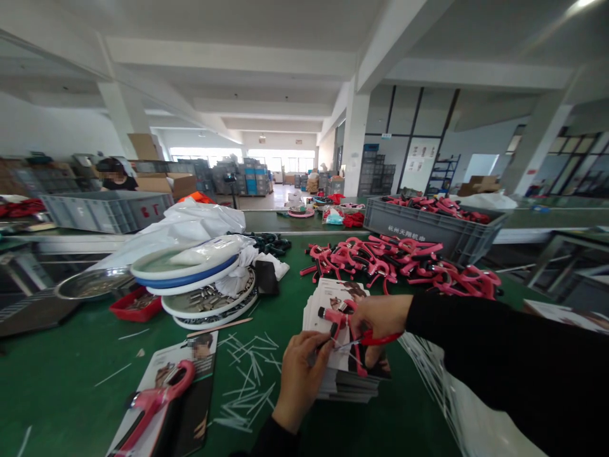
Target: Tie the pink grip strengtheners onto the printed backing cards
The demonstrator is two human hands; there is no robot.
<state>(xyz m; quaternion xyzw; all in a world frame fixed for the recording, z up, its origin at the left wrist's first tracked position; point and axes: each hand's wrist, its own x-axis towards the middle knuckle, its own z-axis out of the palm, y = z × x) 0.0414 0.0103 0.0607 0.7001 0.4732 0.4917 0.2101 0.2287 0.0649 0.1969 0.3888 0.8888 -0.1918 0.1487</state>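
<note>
My right hand [380,317] is closed around red-handled scissors [383,339], whose blades point left. They lie close to a pink clamp-like tool [340,316] with black tips, on the top card of a stack of printed cards [351,388]. With fingers pinched, my left hand [302,374] meets the tool and the scissor tips; a thin white strip seems to run there. What exactly the left fingertips grip is partly hidden. Left of the hands, a second pink tool [162,397] rests on another printed card [202,381].
Behind the stack lies a heap of pink tools [352,254], beside a grey crate [428,231] full of more. Cut white strips [252,368] litter the green table. Round trays [209,304] with metal parts and a red dish [136,304] stand left. A person [117,174] is at the back left.
</note>
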